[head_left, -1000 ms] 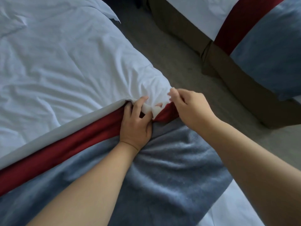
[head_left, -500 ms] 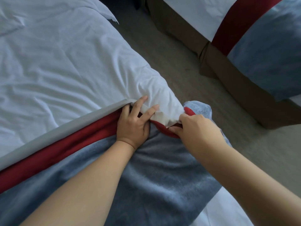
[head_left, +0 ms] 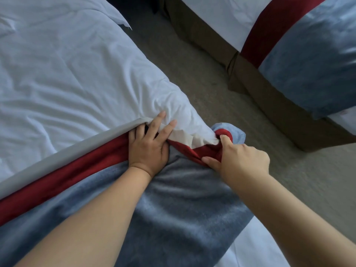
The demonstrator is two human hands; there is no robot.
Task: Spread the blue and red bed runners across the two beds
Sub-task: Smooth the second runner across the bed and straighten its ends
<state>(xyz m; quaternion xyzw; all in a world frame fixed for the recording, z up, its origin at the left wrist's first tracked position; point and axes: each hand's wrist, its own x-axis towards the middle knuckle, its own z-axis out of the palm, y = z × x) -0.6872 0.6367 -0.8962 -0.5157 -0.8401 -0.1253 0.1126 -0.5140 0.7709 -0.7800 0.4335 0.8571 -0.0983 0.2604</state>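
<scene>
A blue and red bed runner (head_left: 181,205) lies across the near bed (head_left: 67,74), its red band running along the white duvet. My left hand (head_left: 148,147) lies flat with fingers spread on the red band and the duvet's edge, pressing them down. My right hand (head_left: 238,160) is shut on the bunched red end of the runner at the bed's corner, where a blue fold sticks out beyond it. A second blue and red runner (head_left: 308,64) lies spread over the far bed (head_left: 217,18) at the top right.
Beige carpet (head_left: 192,64) fills the aisle between the two beds. The far bed has a brown skirt (head_left: 273,105) down to the floor. White sheet shows below the runner at the bottom right.
My right hand dropped from the duvet corner onto the runner's red end and gripped it, pulling it out toward the aisle. My left hand spread flatter on the edge.
</scene>
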